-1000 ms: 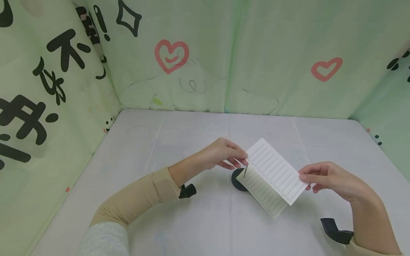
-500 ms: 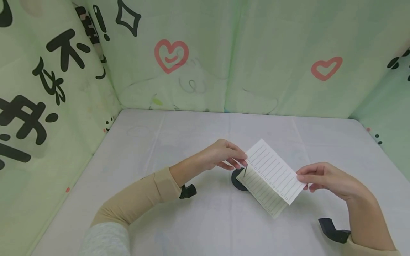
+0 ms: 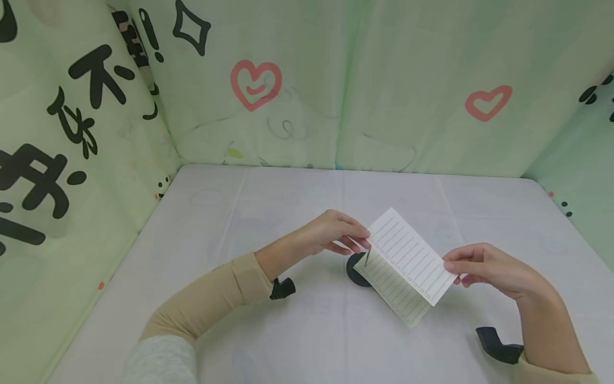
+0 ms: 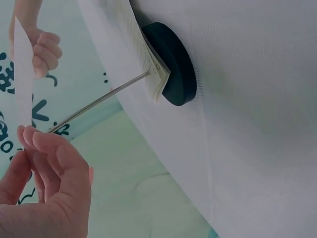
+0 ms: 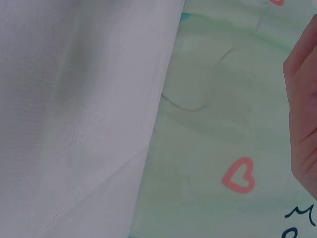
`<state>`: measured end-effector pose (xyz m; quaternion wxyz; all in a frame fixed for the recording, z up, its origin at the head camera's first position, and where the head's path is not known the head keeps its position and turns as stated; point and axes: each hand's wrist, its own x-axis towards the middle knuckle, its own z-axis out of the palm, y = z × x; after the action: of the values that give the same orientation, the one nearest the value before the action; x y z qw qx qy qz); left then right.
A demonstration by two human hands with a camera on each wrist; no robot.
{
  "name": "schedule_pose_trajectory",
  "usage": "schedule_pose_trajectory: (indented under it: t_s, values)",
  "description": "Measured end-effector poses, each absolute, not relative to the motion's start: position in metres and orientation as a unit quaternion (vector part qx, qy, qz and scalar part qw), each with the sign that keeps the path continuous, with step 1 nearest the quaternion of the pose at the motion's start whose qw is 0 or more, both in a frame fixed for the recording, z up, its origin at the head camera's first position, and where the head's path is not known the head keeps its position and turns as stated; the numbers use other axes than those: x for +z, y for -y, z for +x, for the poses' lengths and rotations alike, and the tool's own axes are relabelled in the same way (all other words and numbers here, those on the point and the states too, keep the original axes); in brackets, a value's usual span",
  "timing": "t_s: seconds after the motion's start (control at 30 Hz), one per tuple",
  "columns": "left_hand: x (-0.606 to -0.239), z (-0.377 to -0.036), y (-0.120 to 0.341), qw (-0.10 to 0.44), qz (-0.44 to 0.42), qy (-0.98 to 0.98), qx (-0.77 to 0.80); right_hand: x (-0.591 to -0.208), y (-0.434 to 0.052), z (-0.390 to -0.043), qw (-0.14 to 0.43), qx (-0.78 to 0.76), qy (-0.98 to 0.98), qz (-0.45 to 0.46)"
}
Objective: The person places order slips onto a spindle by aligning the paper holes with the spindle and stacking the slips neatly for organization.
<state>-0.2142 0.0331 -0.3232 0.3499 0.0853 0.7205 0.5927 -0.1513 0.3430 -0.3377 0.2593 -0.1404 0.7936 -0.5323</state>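
Note:
With thumb and fingers, my left hand (image 3: 338, 233) pinches the left corner of a white lined checklist sheet (image 3: 410, 256). At its right corner, my right hand (image 3: 499, 272) pinches the same sheet. The sheet hangs above a paper spike, whose thin metal rod (image 4: 99, 101) rises from a round black base (image 4: 181, 69) to the left fingertips. Whether the rod's tip pierces the held sheet is hidden. Several similar lined sheets (image 3: 395, 293) lie low on the rod, against the base. The right wrist view shows only part of the right hand (image 5: 304, 114), not the sheet.
A white cloth (image 3: 268, 341) covers the table. Green curtains (image 3: 408, 69) with hearts and black characters stand at the back and both sides. Black curved pieces (image 3: 499, 346) stick out at both wrists.
My right hand has shifted slightly left, and its sheet corner moved with it. The left hand, spike and lower sheets look nearly still.

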Motion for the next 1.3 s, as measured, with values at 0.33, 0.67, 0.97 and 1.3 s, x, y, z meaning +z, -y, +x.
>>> schedule_pose_trajectory:
  t_s: [0.33, 0.67, 0.97, 1.3]
  values:
    - [-0.336, -0.216, -0.036, 0.358, 0.076, -0.696, 0.618, -0.343, -0.344, -0.155, 0.280, -0.536, -0.783, -0.144]
    - [-0.361, -0.216, -0.036, 0.372, 0.058, -0.704, 0.602, -0.352, -0.344, -0.158, 0.297, -0.506, -0.800, -0.124]
    - [-0.379, -0.218, -0.040, 0.377, 0.036, -0.722, 0.579, -0.357, -0.340, -0.163, 0.345, -0.465, -0.808, -0.108]
    - [-0.393, -0.218, -0.043, 0.387, 0.001, -0.734, 0.558, -0.371, -0.332, -0.168, 0.384, -0.439, -0.809, -0.080]
